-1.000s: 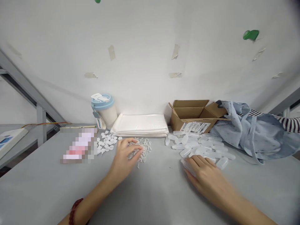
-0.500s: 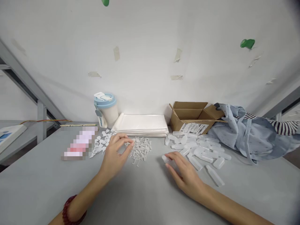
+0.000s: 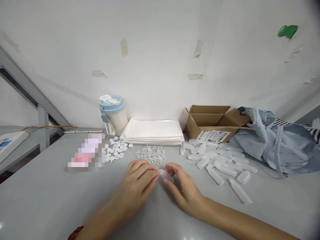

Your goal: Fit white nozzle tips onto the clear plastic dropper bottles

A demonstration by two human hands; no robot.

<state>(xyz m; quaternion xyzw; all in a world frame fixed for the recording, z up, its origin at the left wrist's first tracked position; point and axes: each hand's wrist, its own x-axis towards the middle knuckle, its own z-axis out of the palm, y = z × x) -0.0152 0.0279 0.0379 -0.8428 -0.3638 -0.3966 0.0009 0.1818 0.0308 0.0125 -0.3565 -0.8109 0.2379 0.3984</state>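
A small translucent plastic bottle (image 3: pixel 167 176) lies tilted between the thumb and fingers of my right hand (image 3: pixel 186 190), its narrow end turned left. At that end, my left hand (image 3: pixel 141 180) has thumb and fingertips pinched together; whatever they hold is too small and covered to make out. Just behind my hands is a pile of thin white plastic pieces (image 3: pixel 151 154). More translucent bottles (image 3: pixel 225 163) lie loosely heaped to the right of my right hand. Small white caps or flaps (image 3: pixel 116 148) are scattered beyond my left hand.
Against the wall stand a blue-lidded cup (image 3: pixel 115 115), a stack of white packets (image 3: pixel 155 131) and an open cardboard box (image 3: pixel 212 125). Pale blue cloth (image 3: pixel 265 146) is bunched at the right. A blurred-out flat item (image 3: pixel 86 153) lies on the grey table (image 3: pixel 45 196) at left.
My left hand has come right and nearer from the pile of thin pieces, meeting the bottle's narrow end. My right hand has brought the bottle left. The view has shifted slightly.
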